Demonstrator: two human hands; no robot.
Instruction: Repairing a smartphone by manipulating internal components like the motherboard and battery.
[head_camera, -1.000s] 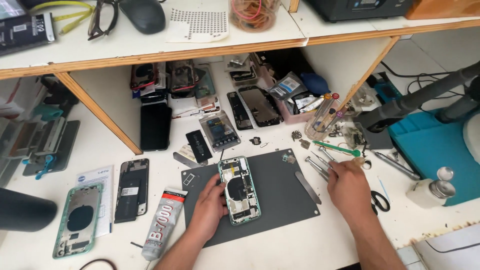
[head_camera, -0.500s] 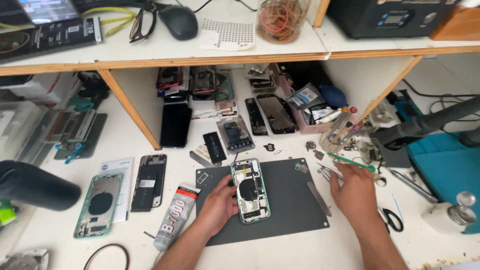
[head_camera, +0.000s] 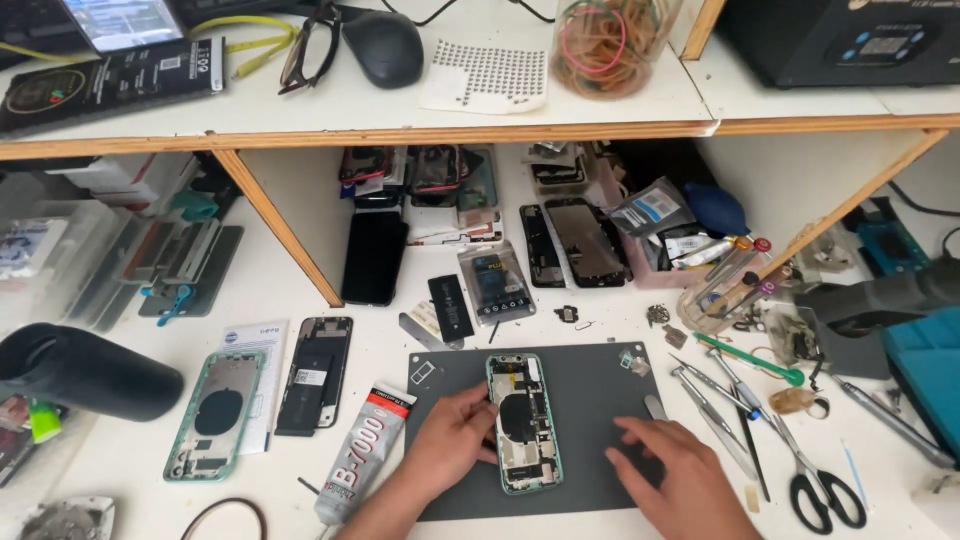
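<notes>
- On the white bench (head_camera: 330, 300), seen from the head camera, a dark grey work mat (head_camera: 590, 400) lies in front of the person, and an opened phone with a green frame (head_camera: 523, 422) lies on the left half of this mat, its inner parts facing up.
- The left hand (head_camera: 450, 440) rests on the mat with the fingers lightly bent, and its fingertips touch the left edge of the opened phone; it steadies the phone and does not pinch it.
- The right hand (head_camera: 665, 470) lies flat on the right part of the mat, fingers spread and relaxed, holding nothing; it is near the phone but apart from it.
- Just left of the mat lies a tube of glue (head_camera: 362, 450), and further left a dark phone frame (head_camera: 313, 375) and a green back housing (head_camera: 215, 415).
- To the right of the mat lie metal tweezers (head_camera: 715, 420), a green tool (head_camera: 750, 360) and black scissors (head_camera: 810, 475).
- Behind the mat, under the wooden shelf (head_camera: 400, 135), stand several phone screens (head_camera: 575, 240) and a black phone (head_camera: 374, 255).
- On the shelf lie a computer mouse (head_camera: 383, 45) and glasses (head_camera: 310, 45).
</notes>
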